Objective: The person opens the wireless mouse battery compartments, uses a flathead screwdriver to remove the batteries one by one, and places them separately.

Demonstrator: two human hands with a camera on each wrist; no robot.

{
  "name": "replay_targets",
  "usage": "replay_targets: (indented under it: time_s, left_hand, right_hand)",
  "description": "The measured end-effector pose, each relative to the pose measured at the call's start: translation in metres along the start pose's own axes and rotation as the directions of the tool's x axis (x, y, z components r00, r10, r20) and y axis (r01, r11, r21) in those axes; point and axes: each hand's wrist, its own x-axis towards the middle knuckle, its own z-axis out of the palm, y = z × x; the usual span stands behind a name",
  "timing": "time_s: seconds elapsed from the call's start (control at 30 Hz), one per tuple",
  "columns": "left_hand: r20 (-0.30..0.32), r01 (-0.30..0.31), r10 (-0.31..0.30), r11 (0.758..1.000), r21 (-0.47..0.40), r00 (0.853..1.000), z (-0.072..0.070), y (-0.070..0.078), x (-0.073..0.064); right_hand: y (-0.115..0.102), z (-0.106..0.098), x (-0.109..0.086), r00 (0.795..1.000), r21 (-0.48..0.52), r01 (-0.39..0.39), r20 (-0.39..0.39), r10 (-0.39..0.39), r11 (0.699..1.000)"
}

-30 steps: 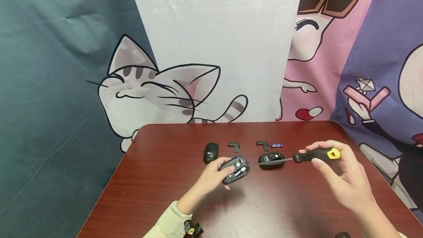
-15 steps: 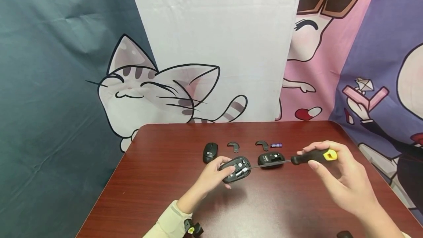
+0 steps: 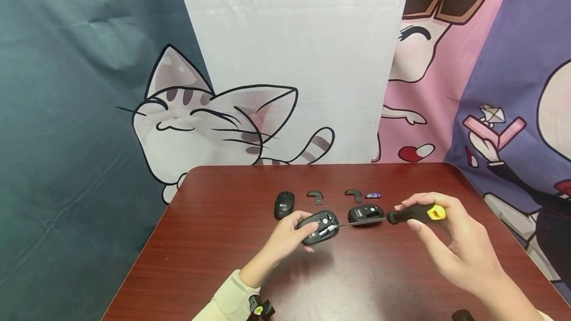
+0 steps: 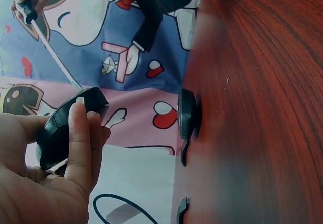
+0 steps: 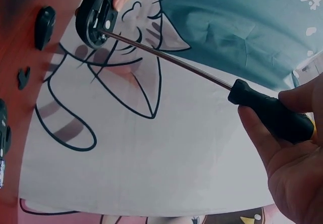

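Observation:
My left hand (image 3: 290, 238) holds a black computer mouse (image 3: 314, 234) above the table, underside up, with its battery bay uncovered and a silvery battery (image 3: 327, 231) inside. My right hand (image 3: 464, 246) grips the black and yellow handle of a long screwdriver (image 3: 412, 213). In the right wrist view the screwdriver's shaft (image 5: 171, 59) runs to the end of the mouse's open bay, and its tip meets the mouse there. From the left wrist camera I see the mouse's smooth top (image 4: 60, 128) between thumb and fingers.
Farther back on the table (image 3: 214, 241) lie an upright black mouse (image 3: 284, 205), an overturned mouse (image 3: 366, 212), two battery covers (image 3: 315, 196) and a blue battery (image 3: 372, 195). A dark object (image 3: 463, 315) shows at the bottom edge. A printed curtain (image 3: 290, 63) hangs behind.
My right hand and the screwdriver have shifted a little to the left. The mouse in my left hand has turned slightly. The things on the table have stayed put.

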Motion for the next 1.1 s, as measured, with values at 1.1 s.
replay_targets:
  time_s: [1.1]
  left_hand:
    - [0.019,-0.019,0.018,0.999,0.044,1.0,-0.003,0.007,0.001]
  right_hand:
    - [-0.016,0.001,0.009,0.999,-0.083,0.042,-0.002,-0.043,0.996]
